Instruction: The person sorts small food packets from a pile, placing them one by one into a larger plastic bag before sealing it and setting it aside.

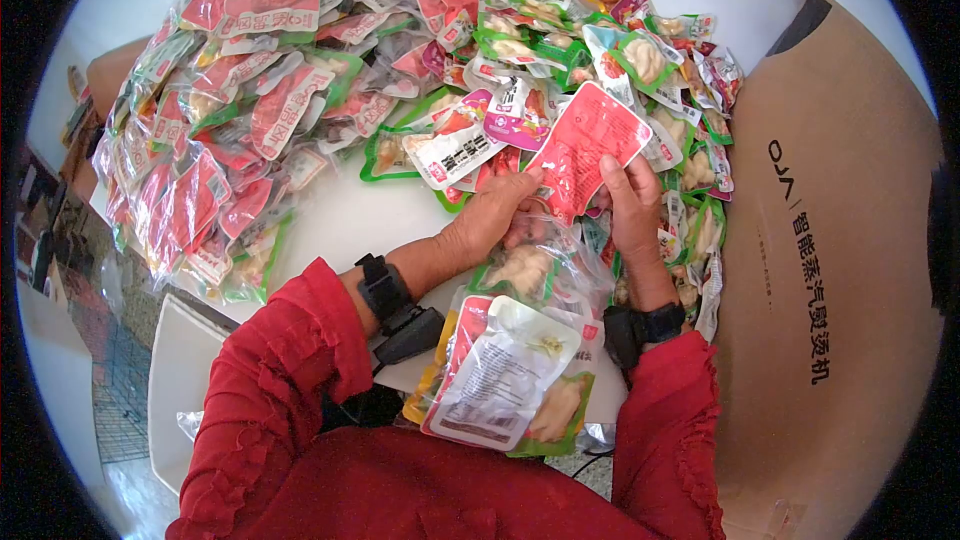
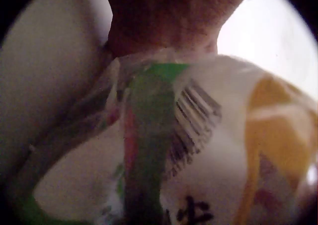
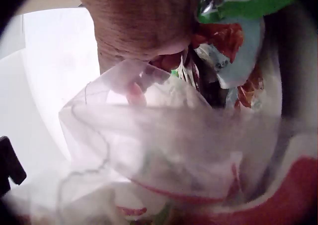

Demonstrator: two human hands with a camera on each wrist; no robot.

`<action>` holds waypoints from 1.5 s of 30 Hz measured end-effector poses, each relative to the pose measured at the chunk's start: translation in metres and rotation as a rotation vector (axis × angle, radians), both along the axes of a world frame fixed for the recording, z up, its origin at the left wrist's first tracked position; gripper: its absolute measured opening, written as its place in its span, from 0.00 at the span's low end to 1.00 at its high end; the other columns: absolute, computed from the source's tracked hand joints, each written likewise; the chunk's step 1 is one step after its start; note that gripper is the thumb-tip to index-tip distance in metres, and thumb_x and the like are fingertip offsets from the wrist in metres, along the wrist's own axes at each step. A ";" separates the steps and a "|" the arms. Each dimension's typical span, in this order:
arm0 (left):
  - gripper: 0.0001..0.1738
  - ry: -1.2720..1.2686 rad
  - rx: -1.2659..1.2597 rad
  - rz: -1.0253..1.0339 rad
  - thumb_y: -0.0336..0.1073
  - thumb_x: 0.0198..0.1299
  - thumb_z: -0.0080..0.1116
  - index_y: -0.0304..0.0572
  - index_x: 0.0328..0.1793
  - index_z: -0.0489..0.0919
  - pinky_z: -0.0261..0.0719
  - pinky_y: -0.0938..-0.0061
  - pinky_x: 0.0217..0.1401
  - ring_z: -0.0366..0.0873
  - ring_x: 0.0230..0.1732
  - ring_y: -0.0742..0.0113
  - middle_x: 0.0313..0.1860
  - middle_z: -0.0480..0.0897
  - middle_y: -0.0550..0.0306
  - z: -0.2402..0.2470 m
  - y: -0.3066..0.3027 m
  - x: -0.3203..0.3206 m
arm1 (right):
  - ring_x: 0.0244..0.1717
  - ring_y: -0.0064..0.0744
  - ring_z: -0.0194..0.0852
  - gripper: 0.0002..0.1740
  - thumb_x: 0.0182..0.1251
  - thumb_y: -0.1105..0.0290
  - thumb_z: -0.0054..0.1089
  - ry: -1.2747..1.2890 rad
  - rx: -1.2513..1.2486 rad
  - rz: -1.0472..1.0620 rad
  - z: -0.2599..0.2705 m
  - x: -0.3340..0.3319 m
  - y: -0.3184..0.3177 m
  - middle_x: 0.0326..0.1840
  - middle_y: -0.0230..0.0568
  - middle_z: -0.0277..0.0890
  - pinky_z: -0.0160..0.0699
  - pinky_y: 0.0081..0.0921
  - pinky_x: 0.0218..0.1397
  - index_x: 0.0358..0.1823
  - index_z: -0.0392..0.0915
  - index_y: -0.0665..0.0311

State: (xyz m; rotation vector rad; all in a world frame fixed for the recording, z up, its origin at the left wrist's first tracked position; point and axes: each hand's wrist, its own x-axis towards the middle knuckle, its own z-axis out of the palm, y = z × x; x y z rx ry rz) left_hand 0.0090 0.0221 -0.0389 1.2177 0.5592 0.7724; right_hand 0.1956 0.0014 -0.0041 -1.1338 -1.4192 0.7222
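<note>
A red flat packet (image 1: pixel 592 152) is held up between both hands at the centre of the head view. The right hand (image 1: pixel 632 202) pinches its right edge, thumb on the face. At its lower left edge is the left hand (image 1: pixel 497 212), which also grips the top of a clear plastic bag (image 1: pixel 575 265). That bag hangs below the hands with several packets inside, a white-backed one (image 1: pixel 508 370) in front. In the left wrist view the bag (image 2: pixel 208 135) fills the lower part; in the right wrist view its clear film (image 3: pixel 149 135) hides most fingers of the right hand (image 3: pixel 144 26).
A large heap of bagged red and green packets (image 1: pixel 240 130) covers the left of the white table (image 1: pixel 335 210). Loose packets (image 1: pixel 700 165) are piled behind and right of the hands. A tall cardboard box (image 1: pixel 830 270) stands along the right side.
</note>
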 end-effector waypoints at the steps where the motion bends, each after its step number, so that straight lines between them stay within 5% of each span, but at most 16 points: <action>1: 0.27 0.000 0.000 0.001 0.56 0.63 0.35 0.39 0.36 0.72 0.60 0.84 0.14 0.63 0.12 0.77 0.22 0.75 0.58 -0.001 0.001 0.001 | 0.21 0.12 0.62 0.15 0.63 0.63 0.51 0.000 0.000 0.001 0.000 -0.001 0.001 0.24 0.26 0.69 0.63 0.12 0.24 0.46 0.72 0.66; 3: 0.24 -0.061 -0.094 0.005 0.50 0.63 0.36 0.37 0.29 0.72 0.60 0.80 0.13 0.63 0.11 0.75 0.17 0.74 0.58 -0.002 0.002 0.003 | 0.29 0.13 0.65 0.14 0.64 0.65 0.50 0.022 0.127 0.013 0.000 -0.005 0.002 0.32 0.27 0.72 0.66 0.13 0.32 0.47 0.71 0.66; 6: 0.20 -0.037 -0.108 0.020 0.48 0.64 0.37 0.38 0.36 0.71 0.59 0.82 0.13 0.61 0.10 0.76 0.19 0.74 0.58 0.000 0.001 0.005 | 0.34 0.14 0.66 0.15 0.65 0.65 0.49 0.121 0.077 0.082 -0.005 -0.004 0.004 0.37 0.28 0.72 0.67 0.15 0.38 0.48 0.71 0.67; 19: 0.15 -0.015 0.061 -0.032 0.43 0.65 0.41 0.43 0.50 0.70 0.58 0.89 0.14 0.61 0.13 0.83 0.20 0.71 0.65 0.008 -0.006 0.001 | 0.34 0.18 0.71 0.15 0.65 0.65 0.48 0.331 -0.019 0.090 0.001 -0.004 0.004 0.38 0.31 0.73 0.73 0.16 0.34 0.48 0.71 0.67; 25: 0.18 -0.048 0.184 0.116 0.40 0.62 0.48 0.43 0.56 0.65 0.63 0.87 0.23 0.64 0.23 0.82 0.31 0.73 0.63 0.015 -0.005 0.002 | 0.36 0.23 0.74 0.13 0.60 0.71 0.48 0.536 0.096 -0.076 -0.001 0.002 0.015 0.40 0.37 0.73 0.74 0.19 0.36 0.46 0.68 0.67; 27: 0.21 -0.048 0.439 0.102 0.34 0.59 0.53 0.43 0.58 0.63 0.66 0.84 0.30 0.66 0.29 0.79 0.36 0.71 0.63 0.023 -0.003 -0.002 | 0.40 0.27 0.73 0.14 0.58 0.74 0.47 0.451 0.146 -0.098 -0.004 0.008 0.019 0.41 0.39 0.73 0.73 0.23 0.43 0.47 0.66 0.67; 30: 0.19 0.177 0.659 0.189 0.29 0.56 0.55 0.43 0.53 0.67 0.67 0.82 0.32 0.67 0.31 0.76 0.36 0.70 0.63 0.038 -0.012 -0.008 | 0.46 0.31 0.72 0.18 0.60 0.77 0.43 0.482 0.107 -0.034 -0.006 0.011 0.021 0.48 0.43 0.70 0.74 0.29 0.49 0.53 0.62 0.68; 36: 0.06 0.268 1.123 0.354 0.25 0.54 0.55 0.41 0.38 0.74 0.68 0.79 0.32 0.70 0.31 0.70 0.29 0.69 0.59 0.034 -0.003 -0.011 | 0.44 0.28 0.71 0.22 0.57 0.78 0.45 0.487 0.039 0.123 0.004 -0.003 0.013 0.48 0.41 0.69 0.71 0.25 0.49 0.55 0.59 0.64; 40: 0.05 0.180 1.001 0.345 0.25 0.53 0.55 0.40 0.37 0.74 0.68 0.78 0.32 0.70 0.31 0.68 0.28 0.69 0.58 0.034 -0.004 -0.012 | 0.44 0.26 0.71 0.24 0.58 0.77 0.47 0.356 -0.111 0.329 0.004 -0.010 0.007 0.48 0.40 0.68 0.71 0.25 0.50 0.57 0.56 0.61; 42: 0.06 0.235 1.046 0.387 0.27 0.51 0.54 0.41 0.36 0.73 0.70 0.68 0.32 0.72 0.31 0.54 0.29 0.71 0.53 0.037 -0.005 -0.014 | 0.44 0.26 0.71 0.23 0.58 0.75 0.47 0.415 -0.203 0.392 0.007 -0.009 0.003 0.48 0.39 0.68 0.71 0.25 0.49 0.56 0.56 0.62; 45: 0.07 0.175 1.090 0.436 0.26 0.51 0.54 0.42 0.38 0.74 0.70 0.69 0.31 0.72 0.30 0.54 0.29 0.70 0.52 0.041 -0.004 -0.014 | 0.45 0.25 0.71 0.20 0.58 0.70 0.50 0.496 -0.324 0.497 0.002 -0.002 0.007 0.48 0.37 0.68 0.70 0.23 0.51 0.52 0.59 0.63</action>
